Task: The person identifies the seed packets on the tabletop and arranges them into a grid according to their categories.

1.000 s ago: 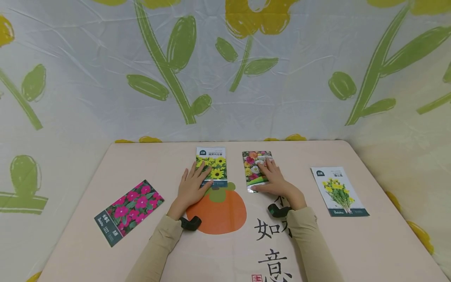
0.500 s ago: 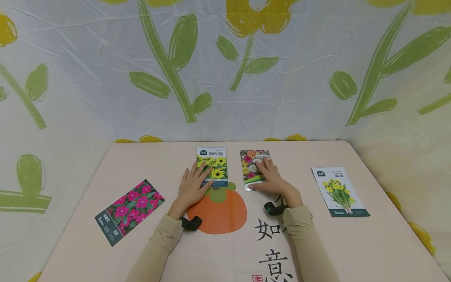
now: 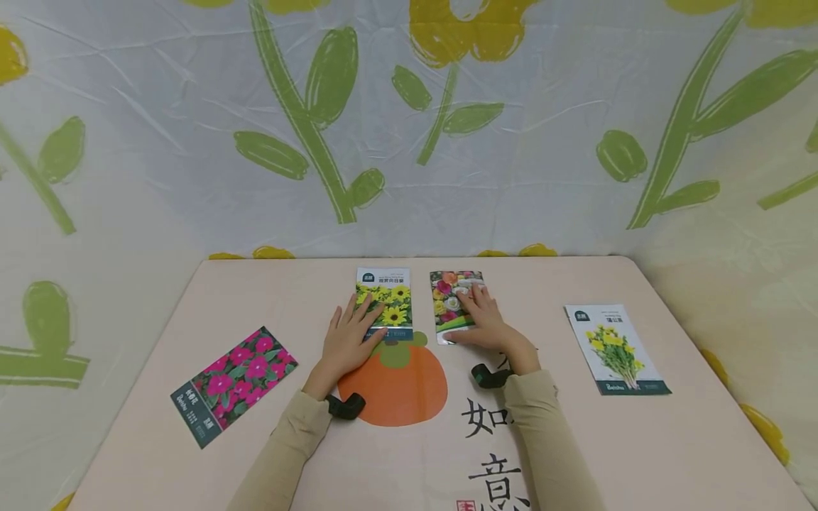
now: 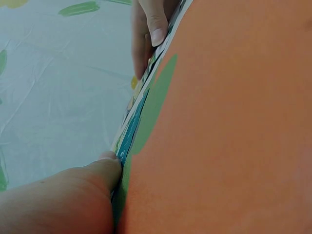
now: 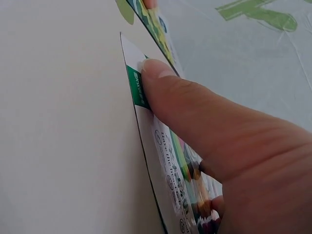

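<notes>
My left hand (image 3: 347,343) lies with spread fingers over the left part of a seed packet with yellow sunflowers (image 3: 397,292), near the table's far edge. In the left wrist view its thumb presses the dark lower edge of that packet. To the right, a seed packet with mixed colourful roses (image 3: 447,301) lies flat under my right hand (image 3: 488,326), whose fingers are spread across its right part. The right wrist view has the right thumb (image 5: 161,83) resting on the packet's pale lower end. A narrow strip of tabletop separates the two packets.
A seed packet with pink flowers (image 3: 236,383) lies slanted at the left of the table. Another with yellow dandelions (image 3: 616,348) lies at the right. The pale pink tablecloth (image 3: 396,468) bears an orange persimmon print (image 3: 396,387) and black characters. A floral curtain (image 3: 511,177) stands behind.
My right hand has slid the rose packet leftward, narrowing the gap to the sunflower packet. The left hand and sunflower packet have stayed in place.
</notes>
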A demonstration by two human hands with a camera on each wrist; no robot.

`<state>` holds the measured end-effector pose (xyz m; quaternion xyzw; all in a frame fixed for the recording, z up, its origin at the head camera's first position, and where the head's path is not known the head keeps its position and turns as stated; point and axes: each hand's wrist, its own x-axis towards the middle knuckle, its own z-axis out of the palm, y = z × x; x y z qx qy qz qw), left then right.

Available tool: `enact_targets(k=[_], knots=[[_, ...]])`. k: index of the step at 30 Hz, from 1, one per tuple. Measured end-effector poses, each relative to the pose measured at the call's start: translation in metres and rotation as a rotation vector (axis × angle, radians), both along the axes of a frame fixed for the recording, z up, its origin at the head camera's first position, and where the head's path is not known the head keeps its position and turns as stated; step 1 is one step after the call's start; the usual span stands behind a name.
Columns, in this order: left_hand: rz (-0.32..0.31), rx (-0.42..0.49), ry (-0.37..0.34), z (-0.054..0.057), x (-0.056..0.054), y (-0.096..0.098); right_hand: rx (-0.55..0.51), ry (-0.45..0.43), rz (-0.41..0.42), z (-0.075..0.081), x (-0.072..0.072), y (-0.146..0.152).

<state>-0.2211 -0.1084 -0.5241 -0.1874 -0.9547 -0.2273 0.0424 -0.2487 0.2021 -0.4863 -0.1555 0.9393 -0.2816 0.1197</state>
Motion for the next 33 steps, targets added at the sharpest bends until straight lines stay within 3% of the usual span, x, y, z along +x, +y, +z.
enact_targets(k=[18, 27, 33], knots=[[-0.034, -0.001, -0.034, 0.008, -0.012, -0.007, 0.018, -0.075, -0.057, 0.013, -0.007, -0.021], [-0.031, 0.000, -0.030, 0.009, -0.012, -0.006, 0.012, -0.074, -0.064, 0.011, -0.011, -0.026], [-0.023, 0.004, -0.019, 0.003, -0.008, -0.004, 0.013, -0.058, -0.069, 0.009, -0.008, -0.028]])
